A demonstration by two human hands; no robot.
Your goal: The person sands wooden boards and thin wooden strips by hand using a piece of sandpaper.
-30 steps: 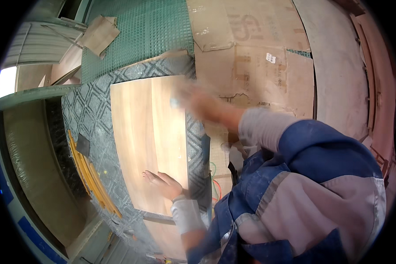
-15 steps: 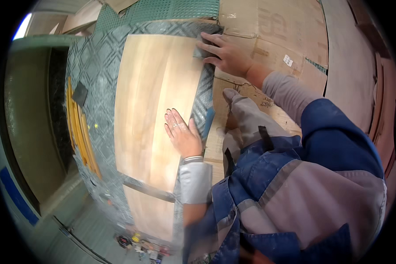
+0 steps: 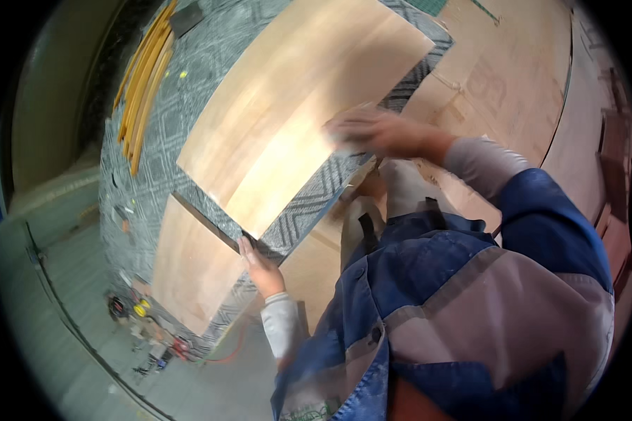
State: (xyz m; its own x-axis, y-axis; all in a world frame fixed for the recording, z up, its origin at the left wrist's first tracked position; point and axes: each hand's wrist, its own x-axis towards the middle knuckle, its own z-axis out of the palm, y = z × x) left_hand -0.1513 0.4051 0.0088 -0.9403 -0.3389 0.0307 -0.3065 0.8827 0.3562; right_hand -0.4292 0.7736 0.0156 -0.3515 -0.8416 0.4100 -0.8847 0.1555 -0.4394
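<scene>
A large pale wooden panel lies flat on a grey patterned blanket. Beside its near end is a smaller wooden panel, with a narrow dark gap between the two. My left hand rests at the smaller panel's corner by this gap, its fingers stretched out and holding nothing I can see. Over the large panel's right edge is my right hand, its fingers smeared by motion. Something greyish shows under those fingers, too blurred to name.
Several thin yellow wooden strips lie along the blanket's left side, near a dark grey square piece. Small tools cluster at the lower left. Flattened cardboard covers the right side. A dark cable crosses the floor.
My view has turned and shifted toward the near end. My left hand has gone from the large panel's face to the smaller panel's corner. My right hand has come nearer along the panel's edge.
</scene>
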